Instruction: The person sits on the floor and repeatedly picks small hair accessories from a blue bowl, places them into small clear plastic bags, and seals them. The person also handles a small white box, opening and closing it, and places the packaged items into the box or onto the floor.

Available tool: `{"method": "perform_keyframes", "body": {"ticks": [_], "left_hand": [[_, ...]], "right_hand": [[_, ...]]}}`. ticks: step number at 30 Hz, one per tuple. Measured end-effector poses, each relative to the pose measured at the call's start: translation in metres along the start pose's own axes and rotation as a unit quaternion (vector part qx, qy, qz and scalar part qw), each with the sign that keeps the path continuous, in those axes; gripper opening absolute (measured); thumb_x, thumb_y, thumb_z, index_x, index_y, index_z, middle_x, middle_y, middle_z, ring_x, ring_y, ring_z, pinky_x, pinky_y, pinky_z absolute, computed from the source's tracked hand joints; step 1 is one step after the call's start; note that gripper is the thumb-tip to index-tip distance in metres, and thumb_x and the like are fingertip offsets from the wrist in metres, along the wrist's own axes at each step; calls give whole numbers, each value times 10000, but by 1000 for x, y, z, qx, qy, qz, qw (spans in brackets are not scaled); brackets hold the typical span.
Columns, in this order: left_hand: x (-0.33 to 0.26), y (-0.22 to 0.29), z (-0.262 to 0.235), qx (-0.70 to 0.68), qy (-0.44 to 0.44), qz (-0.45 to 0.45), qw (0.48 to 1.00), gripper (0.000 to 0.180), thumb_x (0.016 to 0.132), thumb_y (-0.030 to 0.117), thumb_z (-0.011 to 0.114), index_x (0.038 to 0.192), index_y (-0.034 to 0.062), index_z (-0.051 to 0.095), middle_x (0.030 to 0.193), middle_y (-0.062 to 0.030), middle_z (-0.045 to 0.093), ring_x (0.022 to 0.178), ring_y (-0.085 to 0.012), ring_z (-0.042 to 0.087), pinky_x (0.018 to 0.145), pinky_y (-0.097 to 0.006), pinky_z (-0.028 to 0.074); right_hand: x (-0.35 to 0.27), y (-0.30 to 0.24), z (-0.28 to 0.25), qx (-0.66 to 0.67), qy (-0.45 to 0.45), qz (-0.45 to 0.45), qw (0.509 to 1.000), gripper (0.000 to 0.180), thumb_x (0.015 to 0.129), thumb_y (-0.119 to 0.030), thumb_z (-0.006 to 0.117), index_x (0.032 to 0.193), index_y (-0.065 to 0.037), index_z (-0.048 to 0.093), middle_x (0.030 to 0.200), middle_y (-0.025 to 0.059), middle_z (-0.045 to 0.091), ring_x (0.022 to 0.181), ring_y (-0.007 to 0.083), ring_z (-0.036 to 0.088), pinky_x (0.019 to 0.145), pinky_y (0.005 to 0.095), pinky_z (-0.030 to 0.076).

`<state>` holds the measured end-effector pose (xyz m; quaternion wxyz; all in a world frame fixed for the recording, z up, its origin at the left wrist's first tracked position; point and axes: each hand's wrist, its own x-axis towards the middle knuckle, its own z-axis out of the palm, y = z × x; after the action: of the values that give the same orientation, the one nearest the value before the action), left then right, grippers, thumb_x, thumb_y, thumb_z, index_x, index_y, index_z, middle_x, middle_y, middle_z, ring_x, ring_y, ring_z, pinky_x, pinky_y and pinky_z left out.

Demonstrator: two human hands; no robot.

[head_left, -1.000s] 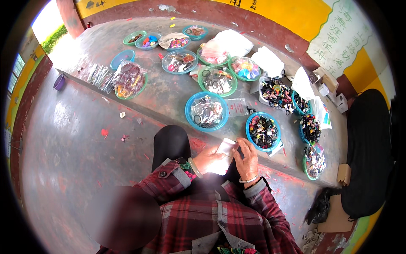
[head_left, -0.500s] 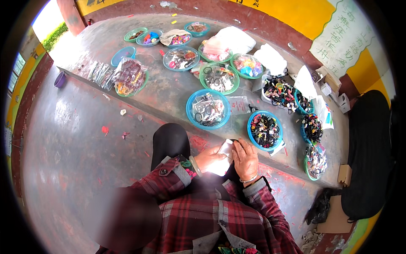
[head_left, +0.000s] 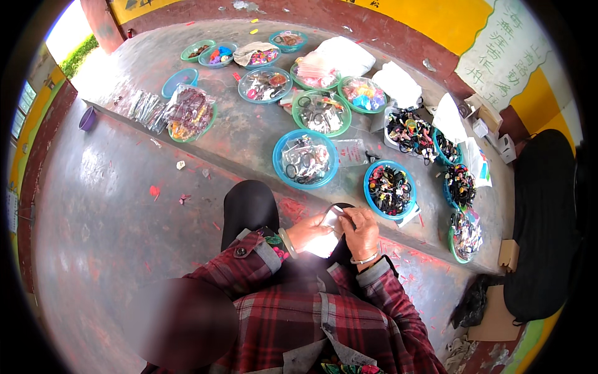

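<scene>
My left hand [head_left: 303, 232] is closed on a flat, white, card-like piece [head_left: 325, 242], held over my lap. Glare washes out the lower part of it, so its print and thickness cannot be made out. The fingers of my right hand [head_left: 362, 233] are bent and pinched at the piece's upper right end. Whether they hold anything small besides it is hidden. Just beyond my hands, on the raised ledge, stand a blue basin of dark hair ties [head_left: 390, 190] and a blue basin of bagged black and white pieces [head_left: 305, 159].
Several more basins with small goods, such as a green-rimmed basin [head_left: 322, 113], spread along the ledge [head_left: 237, 134]. A white tub of hair ties [head_left: 408, 132] stands right of them. Bundled clear packets [head_left: 147, 111] lie left. A black bag [head_left: 476, 302] and cardboard are at the lower right.
My right hand's fingers have curled from lying stretched along the white piece into a pinch at its upper end. My left hand keeps its hold, nearly still.
</scene>
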<state>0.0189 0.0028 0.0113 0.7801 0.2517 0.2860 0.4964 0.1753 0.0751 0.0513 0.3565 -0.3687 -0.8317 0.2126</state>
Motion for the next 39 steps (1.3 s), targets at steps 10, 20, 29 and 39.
{"method": "perform_keyframes", "body": {"ticks": [10,20,29,39], "left_hand": [[1,1,-3,24,30,-21,999,286,889,131,510,1143,0,493,1015,-52,584,892,-126,578,783,-272,472],[2,-3,-7,82,69,-10,994,292,890,124,488,1151,-5,498,1052,-55,567,946,-126,535,833,-277,431],[3,-7,-11,6,90,-29,996,234,869,111,539,1080,10,549,976,-48,601,856,-119,582,758,-275,471],[1,-2,-2,9,119,-44,992,248,855,112,546,1075,-2,544,955,-56,602,825,-121,586,726,-270,476]], "right_hand": [[-1,-2,4,-49,31,-80,995,72,671,-111,652,735,-95,622,753,48,597,743,239,569,744,414,437],[2,-9,-2,-194,-6,-193,962,132,697,-131,623,817,-76,613,758,30,560,749,201,558,695,359,423],[-2,-8,-1,-222,15,-226,948,264,665,-102,626,925,-55,631,896,40,580,818,191,559,721,343,417],[-2,-1,1,-230,-10,-243,943,307,646,-148,609,940,-61,621,910,38,562,808,177,534,723,340,400]]}}
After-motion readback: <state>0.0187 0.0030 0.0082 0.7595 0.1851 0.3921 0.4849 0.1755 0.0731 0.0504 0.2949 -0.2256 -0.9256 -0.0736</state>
